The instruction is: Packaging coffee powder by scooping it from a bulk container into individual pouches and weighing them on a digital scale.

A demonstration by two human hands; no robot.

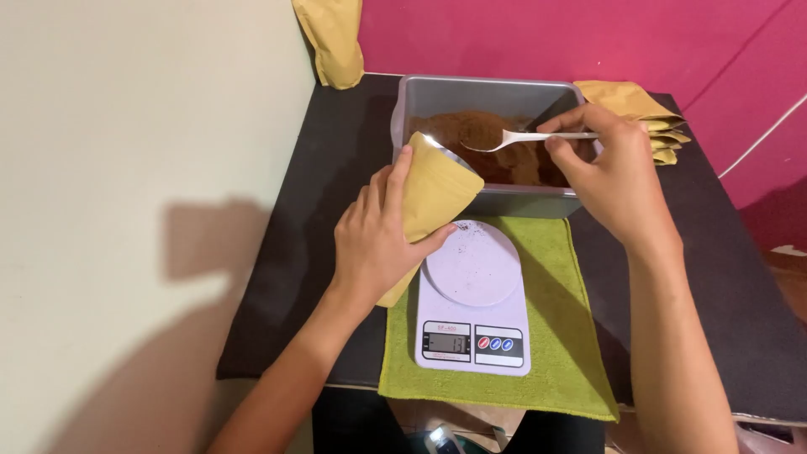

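My left hand [376, 244] grips a yellow-brown pouch [430, 195], its open silver-lined mouth tilted toward a grey metal tin [487, 88] of brown powder [483, 134]. My right hand [609, 172] holds a metal spoon [513, 140] by the handle, its bowl over the powder near the pouch mouth. Below the pouch sits a white kitchen scale [472, 294] with a round platform and a small display, resting on a green cloth [563, 336].
A stack of the same pouches [639, 105] lies right of the tin, and another pouch [332, 38] leans at the back left. The black table [294, 252] meets a pale wall on the left and a pink wall behind.
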